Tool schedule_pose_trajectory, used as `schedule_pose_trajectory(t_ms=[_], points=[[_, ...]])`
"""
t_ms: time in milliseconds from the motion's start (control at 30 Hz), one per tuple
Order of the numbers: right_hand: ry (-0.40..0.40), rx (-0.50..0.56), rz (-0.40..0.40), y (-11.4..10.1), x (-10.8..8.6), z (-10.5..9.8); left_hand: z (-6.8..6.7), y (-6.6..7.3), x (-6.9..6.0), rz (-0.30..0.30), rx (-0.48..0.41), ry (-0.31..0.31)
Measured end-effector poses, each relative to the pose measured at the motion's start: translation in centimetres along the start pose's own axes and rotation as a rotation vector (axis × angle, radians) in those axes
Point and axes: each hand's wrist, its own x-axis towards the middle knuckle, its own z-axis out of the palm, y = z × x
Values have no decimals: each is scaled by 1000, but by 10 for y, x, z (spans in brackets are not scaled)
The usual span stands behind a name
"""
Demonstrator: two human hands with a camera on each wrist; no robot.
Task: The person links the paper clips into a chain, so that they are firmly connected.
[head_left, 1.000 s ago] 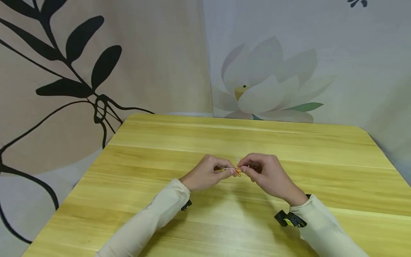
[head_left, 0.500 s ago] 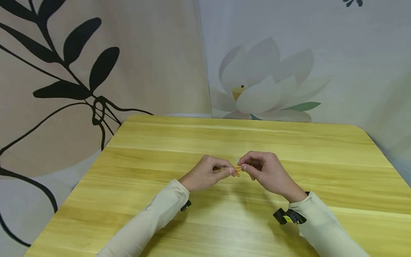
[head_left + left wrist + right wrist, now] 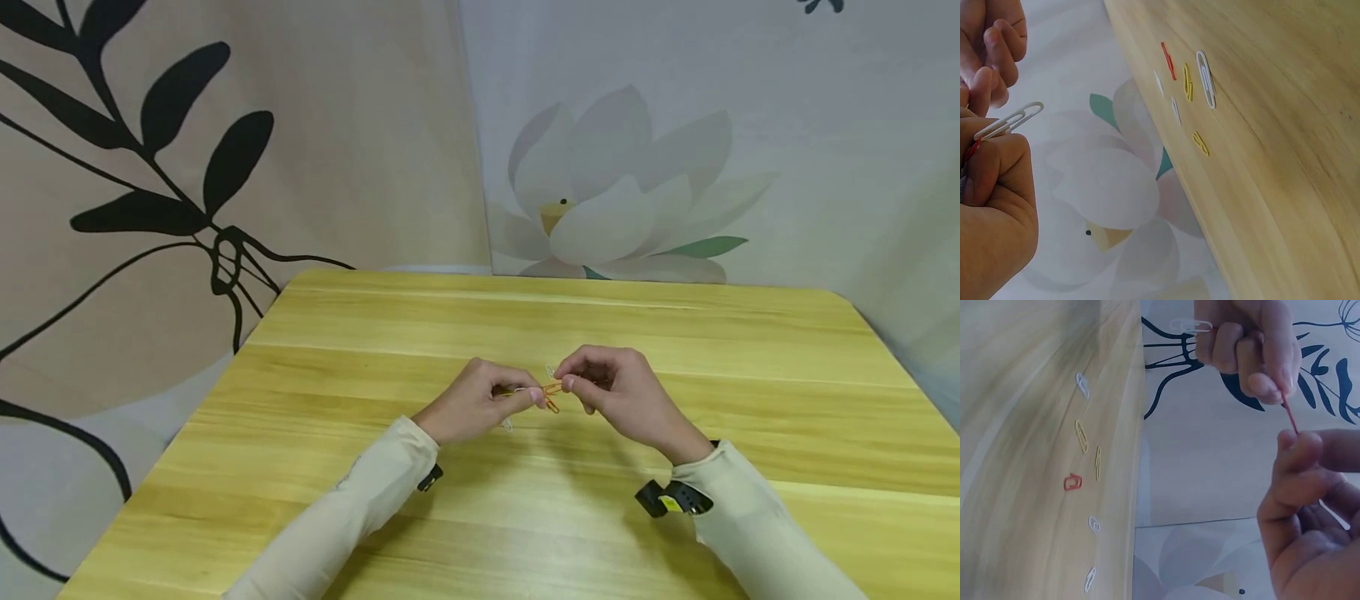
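Fingertips of my left hand [image 3: 480,402] pinch several linked paper clips. A white paper clip [image 3: 1013,120] sticks out of that fist, joined to a red one mostly hidden in the fingers. My right hand [image 3: 626,396] pinches the far end of a red paper clip [image 3: 1289,412] between thumb and forefinger. This clip bridges the short gap between the two hands, looking orange in the head view. Another orange-red loop [image 3: 553,407] hangs below it. How the clips are linked inside the left hand cannot be seen.
On the wooden table [image 3: 375,333] lie loose paper clips: a red one [image 3: 1072,482], yellow ones [image 3: 1200,143] and white ones [image 3: 1206,79]. A patterned cloth [image 3: 360,150] hangs beyond the table's back edge.
Both hands have risen slightly, the right one more, with the gap between fingertips a little wider. More of the orange-red clips shows between them. The head view has shifted slightly.
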Motion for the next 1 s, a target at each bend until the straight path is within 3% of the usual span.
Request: schedule_pose_trajectory(t_ms=[200, 433, 667, 1000], points=[[-27, -69, 6, 11, 7, 0, -1, 0, 0, -4, 0, 3], [-140, -332, -67, 29, 23, 6, -2, 0, -1, 4, -2, 0], [-202, -495, -44, 39, 35, 13, -3, 0, -1, 12, 0, -3], [-256, -563, 13, 45, 42, 26, -3, -1, -3, 10, 6, -4]])
